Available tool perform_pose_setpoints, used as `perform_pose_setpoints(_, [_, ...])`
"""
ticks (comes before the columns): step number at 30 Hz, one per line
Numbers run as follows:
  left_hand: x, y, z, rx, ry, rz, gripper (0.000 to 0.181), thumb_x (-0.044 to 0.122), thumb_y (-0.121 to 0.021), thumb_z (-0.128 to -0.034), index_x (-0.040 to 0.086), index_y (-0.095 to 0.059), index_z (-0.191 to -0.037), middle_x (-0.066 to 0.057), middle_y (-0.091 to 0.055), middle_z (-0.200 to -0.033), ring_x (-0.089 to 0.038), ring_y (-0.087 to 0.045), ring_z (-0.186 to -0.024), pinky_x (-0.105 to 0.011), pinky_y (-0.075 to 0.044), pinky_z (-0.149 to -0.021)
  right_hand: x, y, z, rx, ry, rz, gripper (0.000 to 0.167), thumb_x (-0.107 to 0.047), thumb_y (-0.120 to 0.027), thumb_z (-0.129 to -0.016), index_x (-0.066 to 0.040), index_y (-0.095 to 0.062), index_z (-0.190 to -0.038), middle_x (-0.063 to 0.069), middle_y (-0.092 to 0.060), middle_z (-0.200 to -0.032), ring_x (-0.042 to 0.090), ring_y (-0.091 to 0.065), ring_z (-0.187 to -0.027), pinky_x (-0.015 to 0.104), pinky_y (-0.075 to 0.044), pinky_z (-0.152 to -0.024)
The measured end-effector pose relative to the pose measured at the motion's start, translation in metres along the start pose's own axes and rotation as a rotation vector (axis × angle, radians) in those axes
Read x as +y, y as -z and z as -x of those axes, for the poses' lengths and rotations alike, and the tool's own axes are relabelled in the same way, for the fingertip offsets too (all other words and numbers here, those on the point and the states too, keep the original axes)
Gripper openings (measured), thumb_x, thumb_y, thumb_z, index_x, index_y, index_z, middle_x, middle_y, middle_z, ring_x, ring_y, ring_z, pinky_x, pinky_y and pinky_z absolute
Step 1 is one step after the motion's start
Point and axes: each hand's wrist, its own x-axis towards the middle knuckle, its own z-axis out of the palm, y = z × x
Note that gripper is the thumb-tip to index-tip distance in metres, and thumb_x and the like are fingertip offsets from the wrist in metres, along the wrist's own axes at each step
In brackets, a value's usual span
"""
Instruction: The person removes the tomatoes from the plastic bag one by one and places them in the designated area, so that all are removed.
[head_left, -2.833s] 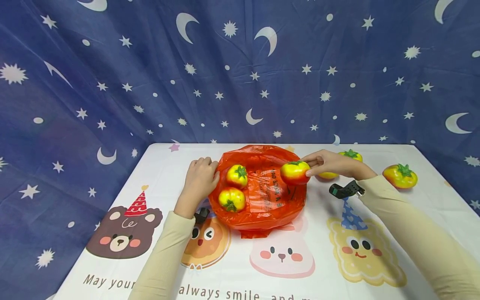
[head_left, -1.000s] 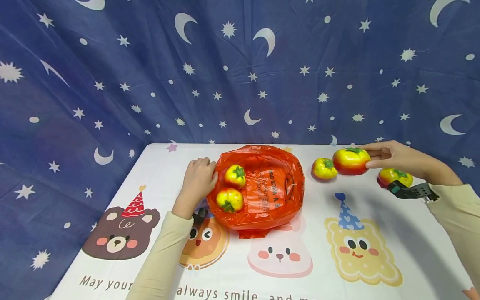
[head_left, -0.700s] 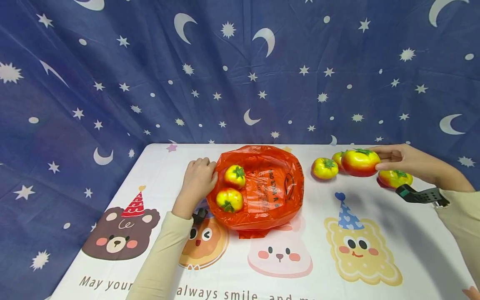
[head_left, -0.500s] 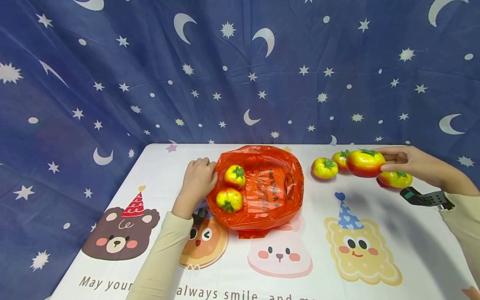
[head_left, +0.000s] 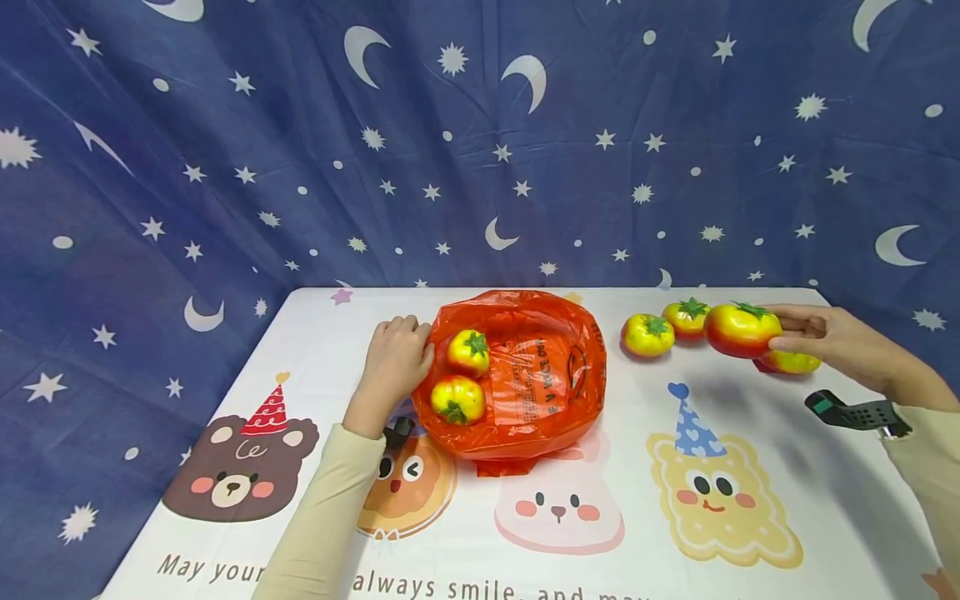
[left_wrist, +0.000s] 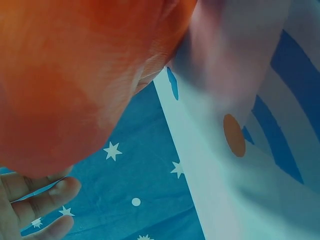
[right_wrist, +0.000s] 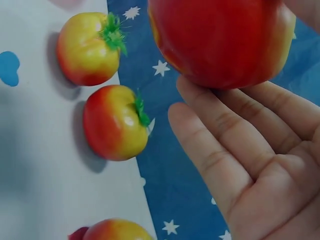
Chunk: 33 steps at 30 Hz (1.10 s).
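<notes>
On the table stands an open red plastic bag [head_left: 517,446], with two red-and-yellow tomatoes [head_left: 468,352] with green tops inside at its left. My left hand [head_left: 397,358] grips the bag's left rim; its fingers show behind the orange-looking plastic in the left wrist view. Away to the bag's right, my right hand [head_left: 847,342] holds another tomato [head_left: 742,329] above the table. In the right wrist view this held tomato [right_wrist: 225,40] sits between the thumb and fingertips. Its lower right hides part of a tomato [head_left: 793,362] lying on the table.
Two more tomatoes lie between the bag and my right hand, a nearer tomato [head_left: 647,336] and a farther tomato [head_left: 686,318]. A white tablecloth [head_left: 577,575] with cartoon prints covers the table. Behind it hangs a blue curtain [head_left: 465,167] with stars and moons.
My right hand has carried its tomato from over the bag far to the right, lately drifting slightly right and down. My left hand stays at the bag's rim.
</notes>
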Motion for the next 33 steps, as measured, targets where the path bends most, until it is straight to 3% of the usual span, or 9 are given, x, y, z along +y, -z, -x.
perform_pose_setpoints(3, [0.0, 0.0, 0.0, 0.002, -0.002, -0.001, 0.016, 0.016, -0.063, -0.0841, 0.003, -0.067, -0.092, -0.013, -0.061, -0.081, -0.03, -0.058, -0.077, -0.045, -0.049, -0.08, 0.005, -0.003, 0.001, 0.013, 0.007, -0.022, 0.058, -0.019, -0.055, -0.094, 0.01, -0.029, -0.138, -0.039, -0.052, -0.097, -0.016, -0.054, -0.088, 0.012, -0.048, -0.073])
perform_pose_setpoints(7, [0.0, 0.0, -0.001, -0.002, 0.0, 0.0, 0.016, 0.016, -0.063, -0.084, 0.003, -0.067, -0.092, -0.014, -0.062, -0.081, -0.03, -0.058, -0.077, -0.046, -0.049, -0.08, 0.013, -0.007, 0.001, 0.02, -0.005, -0.038, 0.059, -0.02, -0.055, -0.094, 0.008, -0.029, -0.139, -0.04, -0.047, -0.1, -0.018, -0.05, -0.089, 0.041, -0.051, -0.09])
perform_pose_setpoints(9, [0.0, 0.0, -0.001, -0.006, 0.002, 0.002, 0.016, 0.016, -0.063, -0.0841, 0.003, -0.067, -0.093, -0.014, -0.062, -0.081, -0.03, -0.058, -0.077, -0.046, -0.049, -0.081, 0.017, -0.009, 0.002, 0.025, -0.014, -0.037, 0.059, -0.022, -0.055, -0.094, 0.006, -0.03, -0.141, -0.04, -0.045, -0.101, -0.019, -0.047, -0.09, 0.046, -0.049, -0.092])
perform_pose_setpoints(11, [0.0, 0.0, -0.001, -0.007, 0.003, 0.002, 0.017, 0.016, -0.063, -0.0842, 0.003, -0.067, -0.093, -0.014, -0.062, -0.082, -0.03, -0.058, -0.078, -0.046, -0.049, -0.081, 0.021, -0.011, 0.003, 0.029, -0.015, -0.064, 0.06, -0.022, -0.055, -0.094, 0.004, -0.029, -0.142, -0.039, -0.046, -0.103, -0.018, -0.048, -0.092, 0.039, -0.05, -0.093])
perform_pose_setpoints(15, [0.0, 0.0, -0.002, -0.008, 0.002, 0.002, 0.016, 0.016, -0.063, -0.0844, 0.003, -0.067, -0.093, -0.014, -0.062, -0.082, -0.03, -0.058, -0.078, -0.046, -0.049, -0.081, 0.028, -0.016, 0.008, 0.046, -0.021, -0.115, 0.063, -0.023, -0.056, -0.094, 0.003, -0.027, -0.143, -0.038, -0.047, -0.104, -0.015, -0.05, -0.093, 0.008, -0.046, -0.074])
perform_pose_setpoints(18, [0.001, 0.0, -0.002, -0.009, 0.002, 0.004, 0.016, 0.016, -0.063, -0.0844, 0.003, -0.067, -0.093, -0.014, -0.062, -0.081, -0.03, -0.058, -0.078, -0.046, -0.049, -0.082, 0.032, -0.021, 0.01, 0.06, -0.035, -0.139, 0.066, -0.023, -0.057, -0.093, 0.006, -0.025, -0.143, -0.04, -0.046, -0.102, -0.017, -0.049, -0.091, 0.006, -0.046, -0.073])
perform_pose_setpoints(25, [0.001, 0.001, -0.002, 0.003, -0.009, 0.0, 0.016, 0.016, -0.063, -0.084, 0.003, -0.067, -0.092, -0.013, -0.061, -0.08, -0.03, -0.058, -0.076, -0.046, -0.049, -0.08, 0.073, -0.029, 0.004, 0.129, -0.079, -0.188, 0.062, -0.025, -0.06, -0.092, -0.023, -0.03, -0.147, -0.026, -0.045, -0.126, -0.025, -0.046, -0.095, 0.006, -0.046, -0.08])
perform_pose_setpoints(27, [0.001, 0.0, -0.001, 0.0, -0.006, -0.001, 0.016, 0.016, -0.063, -0.0841, 0.003, -0.067, -0.092, -0.013, -0.061, -0.08, -0.03, -0.058, -0.077, -0.046, -0.049, -0.08, 0.083, -0.03, 0.002, 0.142, -0.077, -0.202, 0.067, -0.027, -0.06, -0.091, -0.022, -0.026, -0.149, -0.024, -0.042, -0.132, -0.025, -0.044, -0.097, 0.007, -0.046, -0.082])
perform_pose_setpoints(33, [0.0, -0.002, -0.001, -0.01, 0.002, -0.003, 0.016, 0.017, -0.062, -0.0844, 0.003, -0.067, -0.091, -0.013, -0.06, -0.079, -0.03, -0.058, -0.077, -0.045, -0.048, -0.079, 0.069, -0.039, 0.012, 0.185, -0.015, -0.374, 0.063, -0.015, -0.06, -0.091, -0.02, -0.033, -0.146, -0.037, -0.045, -0.11, -0.024, -0.049, -0.095, 0.002, -0.045, -0.073])
